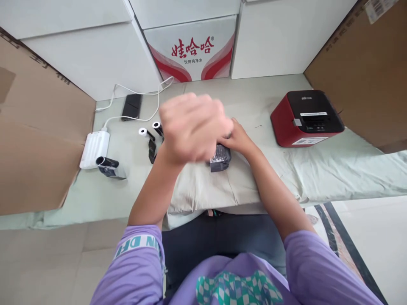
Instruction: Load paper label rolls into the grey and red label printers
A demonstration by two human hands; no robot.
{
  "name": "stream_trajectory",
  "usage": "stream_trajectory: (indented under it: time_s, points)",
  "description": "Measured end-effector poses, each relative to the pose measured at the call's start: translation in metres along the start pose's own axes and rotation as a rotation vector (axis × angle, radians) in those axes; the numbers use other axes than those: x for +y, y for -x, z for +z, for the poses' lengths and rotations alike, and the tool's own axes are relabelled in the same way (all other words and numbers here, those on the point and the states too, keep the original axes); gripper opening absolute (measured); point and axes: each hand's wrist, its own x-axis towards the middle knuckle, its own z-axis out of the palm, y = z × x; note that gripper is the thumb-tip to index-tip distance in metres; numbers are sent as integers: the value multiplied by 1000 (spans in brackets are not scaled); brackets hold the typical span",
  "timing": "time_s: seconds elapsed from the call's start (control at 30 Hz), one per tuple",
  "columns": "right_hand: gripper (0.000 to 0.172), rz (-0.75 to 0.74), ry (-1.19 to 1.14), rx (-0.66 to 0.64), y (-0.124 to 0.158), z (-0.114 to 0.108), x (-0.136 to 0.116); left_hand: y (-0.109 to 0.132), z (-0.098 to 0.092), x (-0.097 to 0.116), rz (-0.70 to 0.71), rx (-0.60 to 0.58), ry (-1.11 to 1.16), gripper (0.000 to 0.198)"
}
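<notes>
My left hand (193,129) is raised above the covered surface, its fingers curled into a fist; whether anything is inside it is hidden. Lower down and a little to the right, my right hand (237,137) rests on a dark wrapped packet (220,160) with white print, thumb and fingers closed about its upper part. The left fist covers part of this packet. Left of the fist are two small rolls with white ends, one (143,131) nearer and one (157,125) beside it, partly hidden. A crumpled black wrapper (151,150) lies just below them.
A red and black printer (307,118) stands at the right. At the left are a white box-shaped device (95,149) with a white cable (140,117), a black flat object (132,106) and a dark roll in wrapping (110,167). Cartons (38,127) border the surface.
</notes>
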Motion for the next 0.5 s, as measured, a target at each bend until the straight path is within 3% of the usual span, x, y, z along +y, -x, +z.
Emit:
stream_trajectory:
  time_s: [0.1,0.17,0.33,0.5]
  points:
    - [3,-33,70,67,3,2,-2,-43,11,-5,316,21,10,14]
    - [5,-25,100,101,4,3,-4,-65,21,-24,390,42,16,12]
    - [7,18,18,233,2,6,-5,-89,39,-74,121,-72,126,23]
    - [6,37,-47,247,-2,9,-4,-73,41,-94,-8,-94,223,27]
